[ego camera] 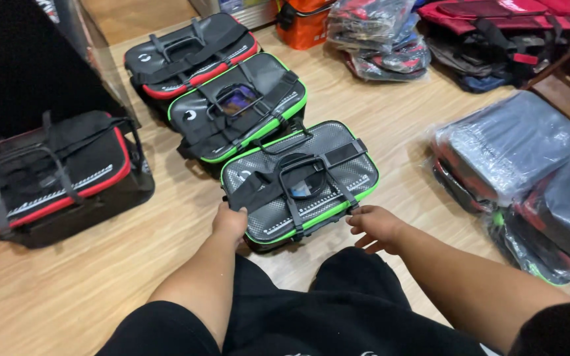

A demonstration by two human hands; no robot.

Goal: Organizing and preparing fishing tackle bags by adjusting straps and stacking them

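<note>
Both hands flank green-trimmed bag point(299, 179) — left hand point(230, 221) fingers grasping corner, right hand point(376, 227) released.

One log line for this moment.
left hand: on green-trim bag corner | right hand: at its other corner | bag: on floor

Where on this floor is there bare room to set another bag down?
Bare wood lies between the nearest green-trimmed case and the red-trimmed case at left, and between it and the plastic-wrapped bags at right. The three-case row and the far bag pile are crowded.
</note>
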